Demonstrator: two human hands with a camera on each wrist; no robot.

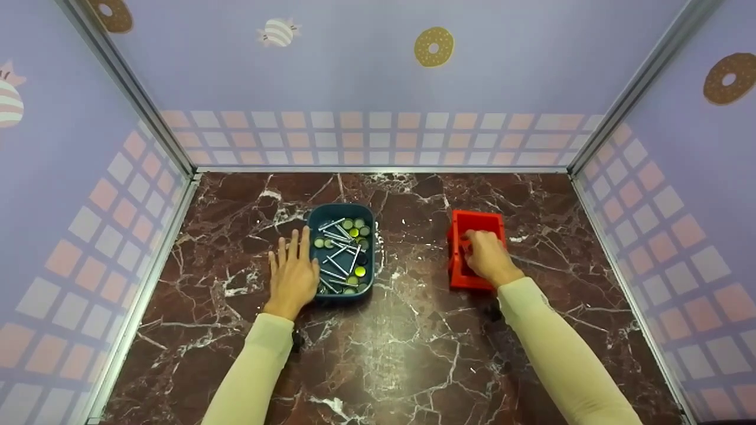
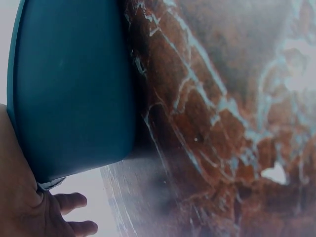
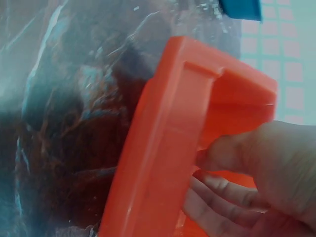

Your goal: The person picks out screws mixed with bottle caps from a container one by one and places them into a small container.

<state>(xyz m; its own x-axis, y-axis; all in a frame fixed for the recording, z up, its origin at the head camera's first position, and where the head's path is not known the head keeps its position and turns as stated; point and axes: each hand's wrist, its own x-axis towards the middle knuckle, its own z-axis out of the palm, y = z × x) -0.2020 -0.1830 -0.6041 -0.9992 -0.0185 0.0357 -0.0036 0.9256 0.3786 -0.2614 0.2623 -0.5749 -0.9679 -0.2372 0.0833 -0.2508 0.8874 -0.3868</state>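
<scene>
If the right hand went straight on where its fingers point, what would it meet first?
Most likely the red bin: the right hand is inside it, fingers toward the wall on the head view's left. Depth is unclear, so the bin's floor might come first.

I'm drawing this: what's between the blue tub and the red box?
Only bare marbled tabletop lies between the blue tub and the red box, in the head view.

On the counter (image 1: 407, 330), before the back wall (image 1: 354, 71), the tub (image 1: 342, 210) sits left, the bin (image 1: 479, 221) well apart to its right. Screws (image 1: 336, 266) lie in the tub with bottle caps (image 1: 360, 271), mostly along its right side. Of the hands, the left (image 1: 293, 277) is at the tub's left, the right (image 1: 489, 257) in the bin.
</scene>
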